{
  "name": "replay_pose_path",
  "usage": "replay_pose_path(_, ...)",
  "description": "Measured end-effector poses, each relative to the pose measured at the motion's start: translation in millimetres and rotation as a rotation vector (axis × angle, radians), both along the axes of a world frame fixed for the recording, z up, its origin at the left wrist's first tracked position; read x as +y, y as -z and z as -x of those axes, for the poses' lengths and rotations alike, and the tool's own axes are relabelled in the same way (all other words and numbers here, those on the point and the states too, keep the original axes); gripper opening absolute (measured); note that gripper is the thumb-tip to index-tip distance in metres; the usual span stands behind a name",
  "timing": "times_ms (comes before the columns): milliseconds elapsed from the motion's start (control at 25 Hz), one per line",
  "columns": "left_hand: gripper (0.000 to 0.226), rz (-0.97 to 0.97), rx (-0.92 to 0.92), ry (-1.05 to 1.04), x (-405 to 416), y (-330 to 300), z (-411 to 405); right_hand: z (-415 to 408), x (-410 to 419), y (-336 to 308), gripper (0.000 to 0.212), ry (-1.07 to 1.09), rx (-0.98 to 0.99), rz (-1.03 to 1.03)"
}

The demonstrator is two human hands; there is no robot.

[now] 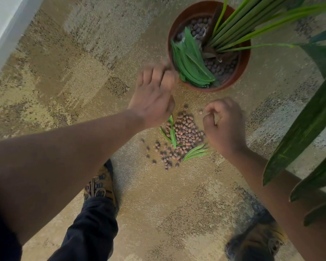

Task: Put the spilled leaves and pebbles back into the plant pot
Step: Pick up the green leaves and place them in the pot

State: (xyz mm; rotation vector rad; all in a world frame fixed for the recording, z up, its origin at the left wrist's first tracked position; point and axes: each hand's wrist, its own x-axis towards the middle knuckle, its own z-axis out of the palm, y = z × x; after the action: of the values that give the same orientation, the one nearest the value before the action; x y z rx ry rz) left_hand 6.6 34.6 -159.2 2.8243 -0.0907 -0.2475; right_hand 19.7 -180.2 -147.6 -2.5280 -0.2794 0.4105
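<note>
Head view is filled by a mottled tan carpet (pixel 73 76), on which a terracotta plant pot (pixel 241 70) is seen near the top, right of centre. Inside the pot, brown pebbles are visible around a clump of upright green stalks (pixel 239 25), and a bundle of loose leaves (pixel 191 61) is laid along the pot's near-left inner wall, its long axis running from the pot's upper left down toward its near rim. Just below the pot, a heap of spilled pebbles (pixel 184 136) is spread on the carpet, thinning out into scattered single stones on the side farther from the pot. At the heap's left edge, two narrow spilled leaves (pixel 172 134) are lying with their long axes pointing roughly toward the pot, slightly tilted; a second pair of leaves (pixel 195 151) is found at the heap's far-right corner, fanned out with tips pointing away to the right. The left hand (pixel 154 97) is held palm-down between the heap and the pot's near-left rim, its fingers blurred; whether anything is held cannot be told. The right hand (pixel 224 125) is curled loosely beside the heap's right edge, fingertips pinched together, its contents not visible. Two brown laced shoes (pixel 100 185) are seen well below the heap.
</note>
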Motion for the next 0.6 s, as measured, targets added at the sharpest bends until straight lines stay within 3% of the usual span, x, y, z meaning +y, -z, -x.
replay_pose_path(80,0.043,0.148,0.247,-0.108,-5.0,9.5,17.0,11.1,-9.1,10.7,0.013,0.091,0.335,-0.008)
replay_pose_path(160,0.060,0.316,0.627,-0.278,-11.5,20.9,30.2,25.2,-17.7,20.0,0.026,0.156,0.713,0.064)
replay_pose_path(240,0.078,0.453,0.836,-0.349,-19.6,31.7,40.6,40.6,-23.0,25.5,0.049,0.141,0.968,0.133)
replay_pose_path(360,0.092,0.634,0.956,-0.433,-33.9,43.8,45.4,56.5,-26.9,34.4,0.071,0.177,1.041,0.105)
replay_pose_path(480,0.094,0.649,0.964,-0.484,-38.8,49.5,45.0,62.0,-27.5,43.5,0.063,0.210,0.963,0.091)
replay_pose_path(600,0.081,0.613,0.932,-0.527,-36.5,52.2,47.3,63.6,-29.9,48.1,0.048,0.216,0.890,0.122)
